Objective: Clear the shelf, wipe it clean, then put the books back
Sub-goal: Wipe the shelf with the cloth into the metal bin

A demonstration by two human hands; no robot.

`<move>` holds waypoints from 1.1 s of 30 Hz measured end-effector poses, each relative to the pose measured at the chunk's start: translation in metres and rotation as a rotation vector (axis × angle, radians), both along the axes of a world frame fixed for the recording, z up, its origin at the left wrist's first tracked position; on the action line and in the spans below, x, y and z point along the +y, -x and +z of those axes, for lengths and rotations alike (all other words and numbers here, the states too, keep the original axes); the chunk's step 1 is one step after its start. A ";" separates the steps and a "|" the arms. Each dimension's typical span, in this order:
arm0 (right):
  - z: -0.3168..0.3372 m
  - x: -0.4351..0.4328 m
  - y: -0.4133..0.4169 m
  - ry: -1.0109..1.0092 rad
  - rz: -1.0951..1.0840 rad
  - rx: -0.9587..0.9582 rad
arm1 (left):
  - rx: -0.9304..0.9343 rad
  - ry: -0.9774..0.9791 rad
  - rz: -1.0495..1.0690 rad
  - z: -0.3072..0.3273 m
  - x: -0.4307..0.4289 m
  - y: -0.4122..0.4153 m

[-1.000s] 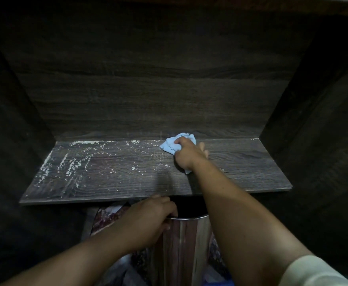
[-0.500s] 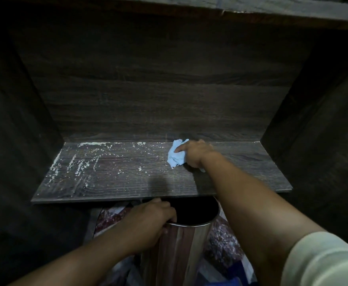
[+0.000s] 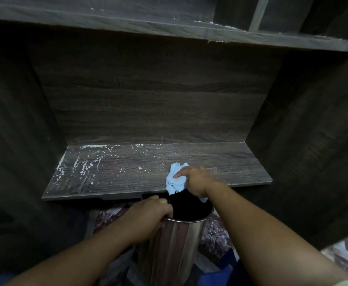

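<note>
At the front edge of the shelf (image 3: 235, 172), a little right of its middle, a crumpled pale blue cloth (image 3: 175, 180) is held down by the right hand (image 3: 200, 182). The fingers are curled over the wad, with the forefinger laid across its top. Part of the cloth is seen to hang past the edge, above the mouth of a metal bin (image 3: 179, 244) held just below the board. The bin's rim is gripped on its left side by the left hand (image 3: 148, 215), the fingers hooked over it.

The cloth is judged light, soft and limp. It can be expected to bunch and fold rather than slide as a flat pad, so it is best taken as a gathered wad under the palm and pressed from above. The bin looks thin-walled and smooth, and may tip or slip, so a hold at the rim is judged sensible.

The shelf is a flat, hard board of dark wood grain, closed in by a back panel and two side walls. White specks (image 3: 82, 168) are scattered over its left part and along the rear seam, while few are seen to the right of the cloth. No books are in view. An upper shelf (image 3: 127, 19) is seen overhead, and a patterned floor covering (image 3: 216, 234) lies around the bin; the room is dimly lit
</note>
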State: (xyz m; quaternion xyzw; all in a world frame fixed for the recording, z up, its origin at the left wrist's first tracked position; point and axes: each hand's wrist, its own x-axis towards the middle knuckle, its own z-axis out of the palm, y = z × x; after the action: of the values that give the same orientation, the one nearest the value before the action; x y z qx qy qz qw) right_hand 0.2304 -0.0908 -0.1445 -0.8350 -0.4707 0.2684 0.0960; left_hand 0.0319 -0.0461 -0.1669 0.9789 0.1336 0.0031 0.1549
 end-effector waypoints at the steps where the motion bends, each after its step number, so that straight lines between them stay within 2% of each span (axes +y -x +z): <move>1: 0.001 -0.004 0.003 0.011 0.011 -0.003 | -0.004 0.010 -0.003 0.001 -0.001 0.001; 7: 0.019 -0.030 0.014 0.062 0.063 0.004 | -0.034 0.017 -0.013 0.005 -0.007 0.012; 11: 0.028 -0.039 0.012 -0.101 -0.009 0.074 | -0.049 -0.006 -0.021 0.003 -0.008 0.013; 15: 0.032 -0.032 0.003 -0.246 -0.141 -0.067 | -0.043 0.006 -0.020 0.004 -0.008 0.010; 22: 0.001 -0.019 -0.006 -0.158 -0.249 -0.159 | 0.000 -0.015 -0.010 0.002 -0.008 0.007; 25: -0.011 -0.010 0.002 -0.134 -0.166 -0.202 | 0.010 -0.028 -0.020 0.002 -0.008 0.007; 30: -0.010 -0.006 0.016 -0.070 0.116 -0.317 | 0.003 -0.037 -0.027 0.003 -0.008 0.009; 33: 0.004 -0.009 0.019 0.029 0.191 -0.270 | 0.012 -0.021 -0.028 0.003 -0.008 0.011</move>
State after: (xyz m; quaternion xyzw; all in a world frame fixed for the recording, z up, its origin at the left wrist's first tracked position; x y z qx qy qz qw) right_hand 0.2118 -0.0998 -0.1405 -0.8162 -0.5527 0.1684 -0.0060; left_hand 0.0207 -0.0543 -0.1641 0.9822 0.1207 -0.0037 0.1437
